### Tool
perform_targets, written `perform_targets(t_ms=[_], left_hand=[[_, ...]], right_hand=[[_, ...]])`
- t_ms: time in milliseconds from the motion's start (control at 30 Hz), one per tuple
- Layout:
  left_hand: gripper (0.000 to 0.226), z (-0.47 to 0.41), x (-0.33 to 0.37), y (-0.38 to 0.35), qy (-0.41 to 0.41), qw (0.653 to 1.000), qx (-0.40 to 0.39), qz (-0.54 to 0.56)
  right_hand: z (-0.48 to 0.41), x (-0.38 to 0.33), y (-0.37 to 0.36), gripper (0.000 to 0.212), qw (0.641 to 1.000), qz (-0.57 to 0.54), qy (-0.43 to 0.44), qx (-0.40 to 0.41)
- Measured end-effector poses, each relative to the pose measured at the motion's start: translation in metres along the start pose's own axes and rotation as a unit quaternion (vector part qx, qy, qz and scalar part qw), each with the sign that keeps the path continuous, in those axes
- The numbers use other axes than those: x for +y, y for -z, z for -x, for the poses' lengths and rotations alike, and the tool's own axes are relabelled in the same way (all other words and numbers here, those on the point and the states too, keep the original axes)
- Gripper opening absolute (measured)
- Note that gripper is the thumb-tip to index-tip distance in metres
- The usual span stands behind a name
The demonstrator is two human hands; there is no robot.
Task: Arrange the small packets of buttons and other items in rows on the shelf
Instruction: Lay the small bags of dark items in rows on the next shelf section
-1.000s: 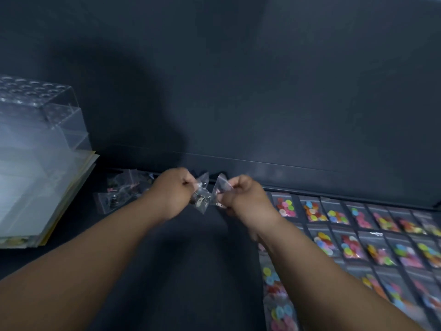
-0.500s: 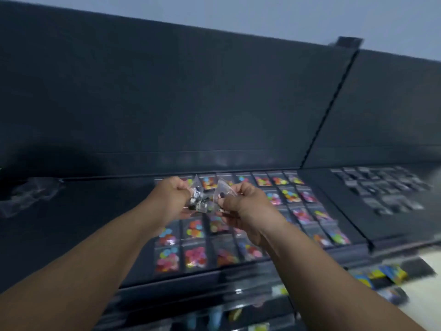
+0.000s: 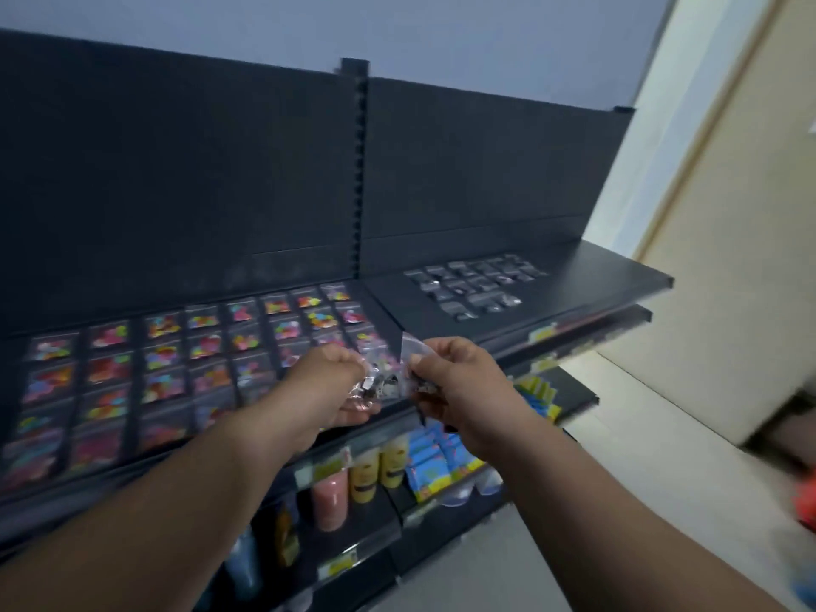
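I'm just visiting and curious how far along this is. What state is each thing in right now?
Left hand: closed on clear packets.
Right hand: pinching the same packets.
Colourful button packets: laid in rows on the left shelf.
Dark packets: laid in rows on the right shelf.

Lower shelf holds yellow bottles (image 3: 379, 469), pink bottle (image 3: 330, 501) just left of them, blue packets (image 3: 435, 462) to right. Yellow price tags (image 3: 324, 469) on shelf edge. Cream door (image 3: 746, 240) at right, grey-blue wall (image 3: 441, 33) above.
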State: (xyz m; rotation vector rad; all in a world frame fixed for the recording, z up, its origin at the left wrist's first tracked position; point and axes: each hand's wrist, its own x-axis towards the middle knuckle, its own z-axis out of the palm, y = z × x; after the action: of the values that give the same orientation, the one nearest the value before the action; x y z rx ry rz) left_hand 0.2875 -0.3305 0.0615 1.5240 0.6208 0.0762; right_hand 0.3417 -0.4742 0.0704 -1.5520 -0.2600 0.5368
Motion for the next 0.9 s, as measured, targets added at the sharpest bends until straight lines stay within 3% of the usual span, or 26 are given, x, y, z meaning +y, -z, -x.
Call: perform_targets(t_ms=[333,633,900], left_hand=[[0.005,-0.017,0.027,-0.147,0.013,0.992,-0.122,0.011],[0.012,-0.111,0.048,-0.241,0.045,0.969,-0.233,0.063],[0.004,-0.23,0.096,-0.29,0.047,0.977,-0.197,0.073]], right_hand=[[0.016,0.0,0.127,0.023,0.994,-0.014,0.028,0.106],[-0.061,-0.005,0.215,0.027,0.985,-0.007,0.032,0.172],[-0.186,-0.035,0.28,0.008,0.984,0.007,-0.012,0.178]])
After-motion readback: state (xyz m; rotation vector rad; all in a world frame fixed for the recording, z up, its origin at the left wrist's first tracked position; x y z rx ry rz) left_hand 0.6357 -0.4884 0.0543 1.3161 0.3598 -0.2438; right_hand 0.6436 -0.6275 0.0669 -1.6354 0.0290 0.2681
